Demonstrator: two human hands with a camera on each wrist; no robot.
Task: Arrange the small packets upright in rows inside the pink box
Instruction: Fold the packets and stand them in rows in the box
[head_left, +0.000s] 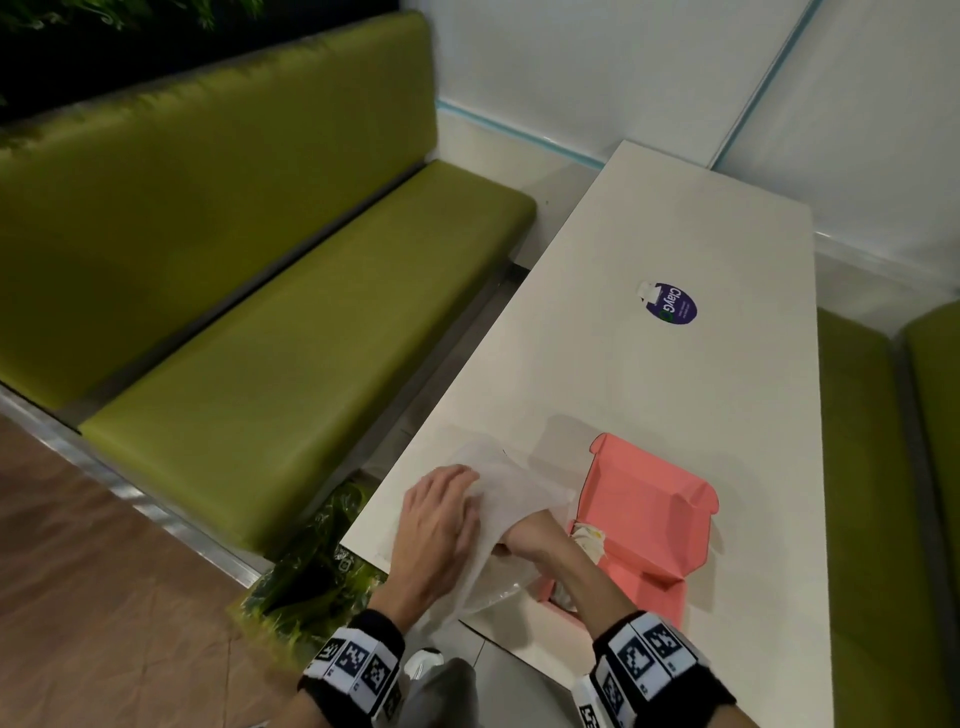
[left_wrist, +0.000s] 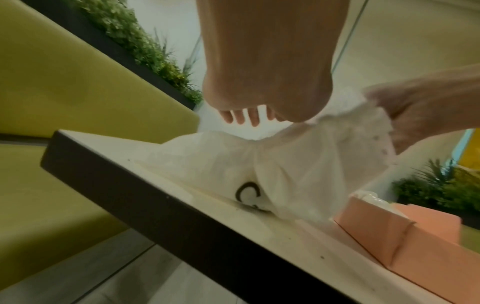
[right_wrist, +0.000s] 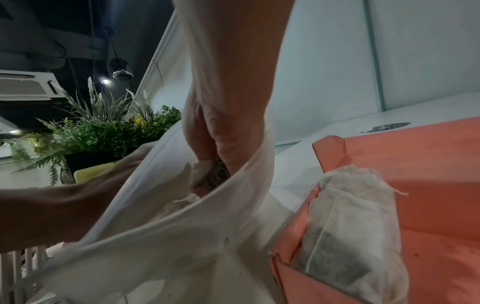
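The open pink box (head_left: 649, 525) stands on the white table (head_left: 675, 234), with a few small mesh packets (head_left: 587, 540) upright against its near-left wall. The packets (right_wrist: 345, 236) are white with dark filling and strings. Left of the box lies a white plastic bag (head_left: 498, 499). My right hand (head_left: 524, 535) reaches into the bag's mouth. In the right wrist view its fingers (right_wrist: 221, 144) are curled round a small packet (right_wrist: 205, 174) inside the bag (right_wrist: 161, 236). My left hand (head_left: 441, 525) rests on top of the bag, fingers (left_wrist: 244, 117) fairly straight above the bag (left_wrist: 272, 164).
A purple round sticker (head_left: 674, 303) lies further along the table. A green bench (head_left: 285, 338) runs along the left, another green seat (head_left: 883, 467) on the right. Green plastic foliage (head_left: 317, 561) sits beside the table's near-left corner. The pink box (left_wrist: 389, 236) is near the table's dark edge (left_wrist: 155, 216).
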